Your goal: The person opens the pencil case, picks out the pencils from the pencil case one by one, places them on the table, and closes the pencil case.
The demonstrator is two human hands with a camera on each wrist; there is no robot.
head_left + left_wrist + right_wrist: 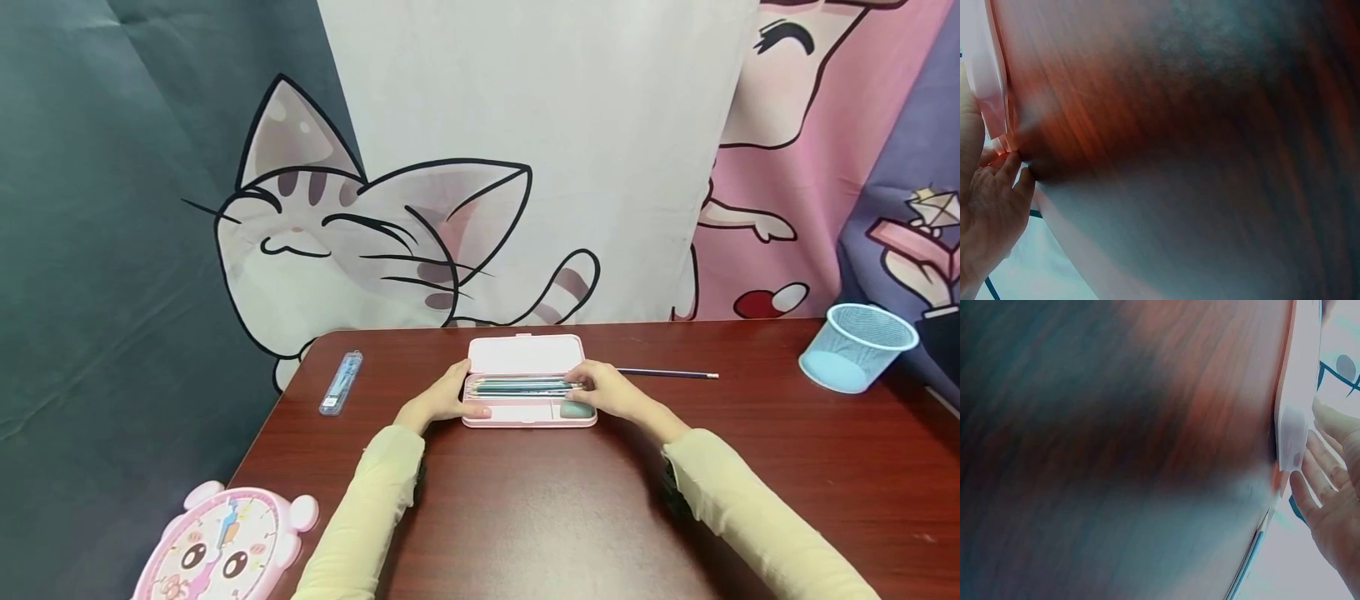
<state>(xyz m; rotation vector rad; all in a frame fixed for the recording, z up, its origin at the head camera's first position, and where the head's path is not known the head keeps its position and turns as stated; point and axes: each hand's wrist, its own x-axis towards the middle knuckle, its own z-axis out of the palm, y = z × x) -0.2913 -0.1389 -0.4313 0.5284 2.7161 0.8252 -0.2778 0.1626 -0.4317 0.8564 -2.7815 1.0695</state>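
An open pink pencil case [525,357] lies on the table with its lid tipped back. Several blue-green pencils [521,387] lie lengthwise in its rear compartment. A grey-green eraser [577,409] sits in the front right compartment. My left hand [442,396] grips the case's left end, its thumb over the front corner and its fingers along the side. The right hand [611,390] reaches over the right end, thumb and forefinger pinching at the pencils' ends. In the right wrist view, its other fingers [1317,469] extend beside the end of the case.
A dark pencil [667,372] lies right of the case. A light-blue mesh pen holder [855,350] stands at the far right. At the left are a slim blue clear-topped box [341,383] and a pink clock [225,550]. A cartoon-printed cloth [600,108] hangs behind the table.
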